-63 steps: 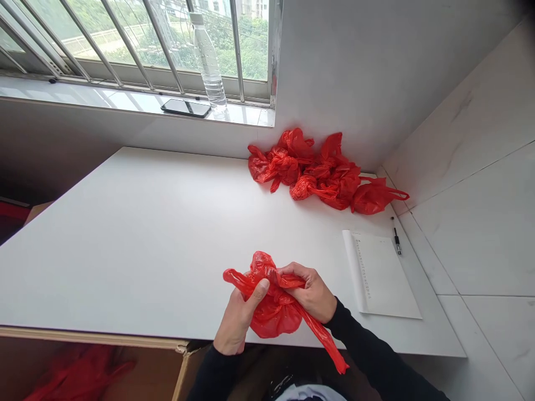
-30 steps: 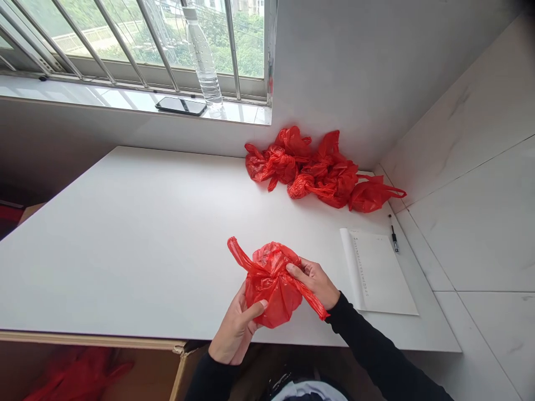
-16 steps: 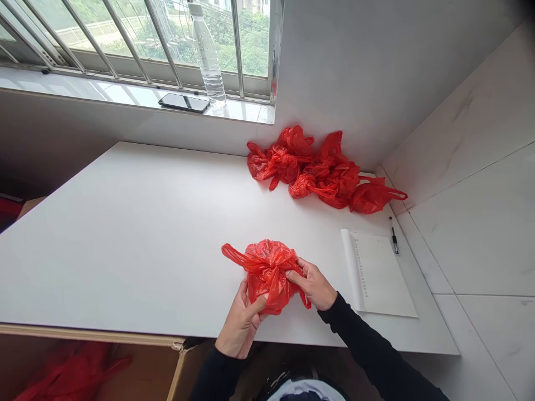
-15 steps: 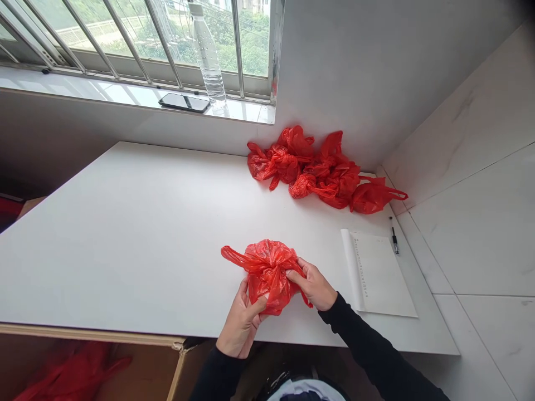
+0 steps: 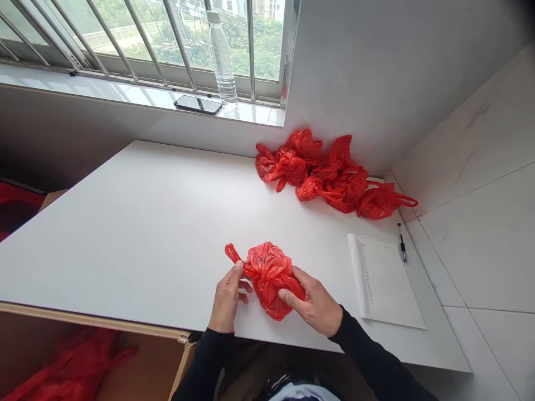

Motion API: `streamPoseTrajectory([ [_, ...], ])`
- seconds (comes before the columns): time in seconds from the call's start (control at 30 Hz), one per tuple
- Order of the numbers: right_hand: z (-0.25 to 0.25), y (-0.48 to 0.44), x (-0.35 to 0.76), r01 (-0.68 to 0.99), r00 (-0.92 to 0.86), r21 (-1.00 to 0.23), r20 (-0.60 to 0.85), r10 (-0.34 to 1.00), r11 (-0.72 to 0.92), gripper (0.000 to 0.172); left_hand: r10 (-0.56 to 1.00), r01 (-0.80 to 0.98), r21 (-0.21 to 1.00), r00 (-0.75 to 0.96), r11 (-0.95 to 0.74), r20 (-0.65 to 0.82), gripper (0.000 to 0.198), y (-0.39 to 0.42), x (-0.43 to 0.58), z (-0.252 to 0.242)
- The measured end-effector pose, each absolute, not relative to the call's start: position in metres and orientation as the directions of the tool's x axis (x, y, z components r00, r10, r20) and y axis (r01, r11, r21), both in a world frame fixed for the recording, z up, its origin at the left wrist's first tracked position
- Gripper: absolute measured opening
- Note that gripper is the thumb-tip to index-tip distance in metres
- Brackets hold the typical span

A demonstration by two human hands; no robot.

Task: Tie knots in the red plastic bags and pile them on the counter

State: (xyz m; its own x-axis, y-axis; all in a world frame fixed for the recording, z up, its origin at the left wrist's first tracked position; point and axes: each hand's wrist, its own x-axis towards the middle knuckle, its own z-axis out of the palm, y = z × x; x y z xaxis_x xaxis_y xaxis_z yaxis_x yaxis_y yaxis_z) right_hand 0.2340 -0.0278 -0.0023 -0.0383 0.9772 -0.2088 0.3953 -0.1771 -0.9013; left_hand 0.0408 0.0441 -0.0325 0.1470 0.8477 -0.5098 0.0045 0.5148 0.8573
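A knotted red plastic bag [image 5: 271,273] is between my hands, above the near part of the white table [image 5: 167,223]. My left hand [image 5: 228,295] pinches the bag's twisted handle on the left side, with the handle's loop sticking out past the fingertips. My right hand [image 5: 314,301] grips the bag's right side, thumb in front and fingers behind. What the bag contains is hidden by the crumpled plastic.
Several red plastic bags [image 5: 330,175] lie heaped against the wall at the back right. An open notebook [image 5: 388,281] and a pen [image 5: 402,245] rest on the right. Lower left, a cardboard box [image 5: 150,362] holds red bags. A bottle [image 5: 223,67] and phone [image 5: 197,104] sit on the windowsill.
My left hand has moved from the bag's lower left side up to its left handle. The right hand keeps hold of the bag's right side. The view has shifted slightly.
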Motion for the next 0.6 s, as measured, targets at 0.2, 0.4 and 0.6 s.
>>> streamPoseTrajectory([
  [0.2, -0.006, -0.041, 0.24, 0.677, 0.028, -0.722, -0.173, 0.984, -0.146, 0.039, 0.837, -0.185, 0.817, 0.126, 0.547, -0.532, 0.044, 0.042, 0.036, -0.041],
  [0.4, -0.021, -0.048, 0.253, 0.701, 0.002, -0.693, -0.231, 0.973, -0.166, 0.041, 0.766, -0.279, 0.724, 0.079, 0.631, -0.638, 0.051, 0.029, 0.02, -0.044],
  [0.6, -0.008, -0.04, 0.226, 0.649, -0.141, -0.761, -0.114, 0.984, 0.005, 0.035, 0.598, -0.269, 0.535, 0.411, 0.801, -0.688, 0.066, 0.005, 0.023, -0.029],
])
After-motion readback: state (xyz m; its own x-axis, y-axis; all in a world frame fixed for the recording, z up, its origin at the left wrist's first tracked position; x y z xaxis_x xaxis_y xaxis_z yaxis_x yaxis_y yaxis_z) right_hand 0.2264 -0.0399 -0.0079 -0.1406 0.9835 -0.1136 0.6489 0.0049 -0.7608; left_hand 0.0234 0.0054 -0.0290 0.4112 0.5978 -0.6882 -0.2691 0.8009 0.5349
